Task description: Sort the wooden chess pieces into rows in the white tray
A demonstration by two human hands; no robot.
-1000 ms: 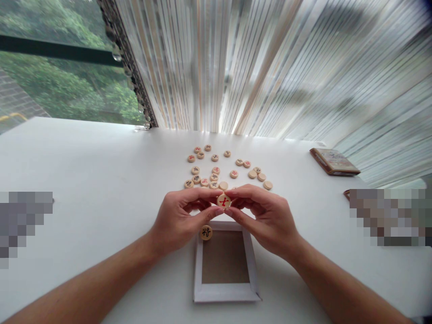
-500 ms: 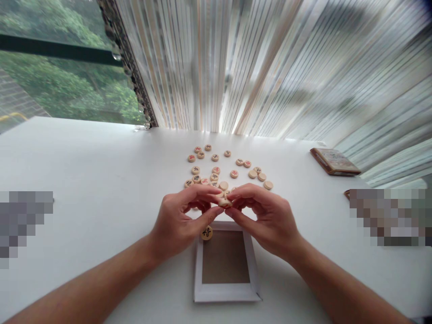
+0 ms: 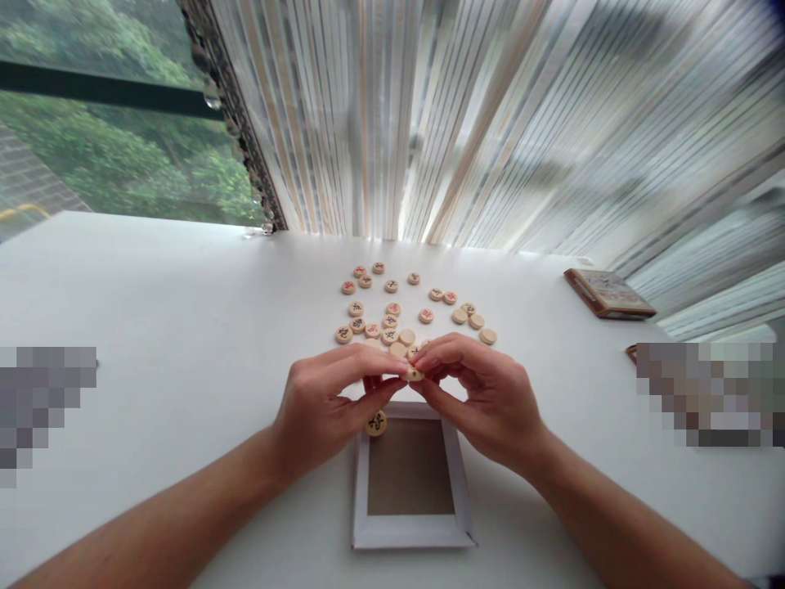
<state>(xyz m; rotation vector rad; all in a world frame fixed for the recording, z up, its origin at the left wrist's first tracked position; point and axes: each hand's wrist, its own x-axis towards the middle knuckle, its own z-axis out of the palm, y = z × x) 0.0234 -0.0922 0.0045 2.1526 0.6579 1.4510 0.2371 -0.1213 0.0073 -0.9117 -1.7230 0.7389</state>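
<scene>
Lying nearest on the white table [image 3: 184, 343], an open tray [image 3: 412, 530] shows its pale rim and brown floor. At its far left corner, a black-marked piece [image 3: 376, 423] lies face up, apparently resting on the rim. Just beyond the tray's far edge, the left hand [image 3: 331, 401] and the right hand [image 3: 487, 401] face each other, nearly meeting. In each, thumb and fingertips are closed to a narrow pinch on opposite sides of one round piece [image 3: 414, 373], raised above the table; it is tilted so that mostly its edge shows, with a small dark spot. Beyond the hands, scattered pieces [image 3: 390, 321] lie on the table: some bear red characters, some black, and several have plain upper faces. Some touch or overlap; others lie apart. To the right, well apart from these, lies a flat box [image 3: 609, 293] with brown sides. Behind the table hang striped curtains [image 3: 392, 123]; at left, green trees [image 3: 123, 155] show through a window [image 3: 110, 88] with a dark crossbar.
</scene>
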